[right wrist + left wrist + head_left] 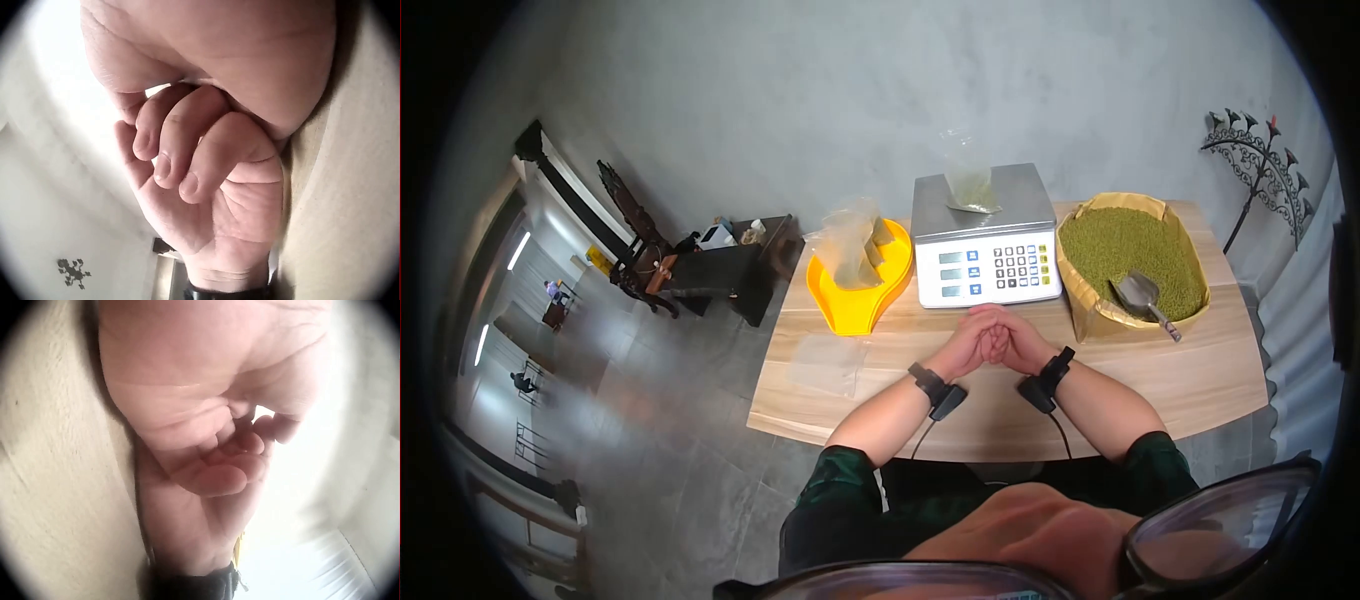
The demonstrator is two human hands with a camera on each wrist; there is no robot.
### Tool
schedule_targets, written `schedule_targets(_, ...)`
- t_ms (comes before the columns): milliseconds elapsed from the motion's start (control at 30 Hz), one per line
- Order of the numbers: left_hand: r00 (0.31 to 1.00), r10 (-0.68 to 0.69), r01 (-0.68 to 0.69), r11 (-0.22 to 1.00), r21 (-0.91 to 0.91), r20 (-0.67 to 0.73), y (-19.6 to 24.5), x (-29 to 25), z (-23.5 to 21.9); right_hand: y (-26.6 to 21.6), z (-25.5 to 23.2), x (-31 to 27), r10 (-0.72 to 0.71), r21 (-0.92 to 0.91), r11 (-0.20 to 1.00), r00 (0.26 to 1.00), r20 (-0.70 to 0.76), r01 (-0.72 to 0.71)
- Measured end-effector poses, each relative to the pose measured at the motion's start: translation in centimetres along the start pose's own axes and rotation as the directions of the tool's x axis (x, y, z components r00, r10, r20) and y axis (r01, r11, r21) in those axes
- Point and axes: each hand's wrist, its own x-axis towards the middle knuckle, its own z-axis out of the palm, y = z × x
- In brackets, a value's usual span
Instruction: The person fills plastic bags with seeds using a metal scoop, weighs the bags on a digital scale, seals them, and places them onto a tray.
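Observation:
In front of the scale, over the wooden table, my left hand (962,352) and right hand (1026,342) are clasped together, with fingers curled into one another. The left wrist view has the left hand (200,369) above, meeting the right hand (187,525) below. Curled fingers (212,144) with visible nails show between the palms in the right wrist view. Closest to the hands is a white electronic scale (930,290) with a keypad. On its grey metal plate stands a clear plastic bag (973,190) with greenish contents in its bottom.
Left of the scale, a yellow tray (840,318) carries clear bags (855,262) with greenish contents. A flat clear bag (825,365) lies before it on the table (1220,370). At right, a paper sack (1092,315) holds green beans (1120,240) and a metal scoop (1138,290).

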Motion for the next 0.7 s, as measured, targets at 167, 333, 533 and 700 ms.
schedule_targets(167,1.000,-0.007,0.007,1.000,0.004,-0.016,-0.8,0.3,-0.9,-0.5,0.4,-0.4,0.057,0.009,0.998,0.998,-0.005,-0.056)
schedule_targets(333,0.995,0.042,-0.045,0.999,-0.025,-0.090,-1.3,0.4,-0.8,-0.8,2.2,-0.9,0.029,0.007,1.000,0.991,-0.134,-0.028)
schedule_targets(533,1.000,-0.007,0.008,1.000,0.012,-0.018,-0.8,0.2,-1.0,-1.0,2.0,-0.9,0.022,-0.001,1.000,0.997,-0.076,-0.022)
schedule_targets(700,0.999,-0.010,0.009,1.000,-0.004,-0.050,-0.7,-0.1,-0.9,-1.4,3.4,-0.9,0.033,-0.027,0.999,0.987,-0.155,-0.038)
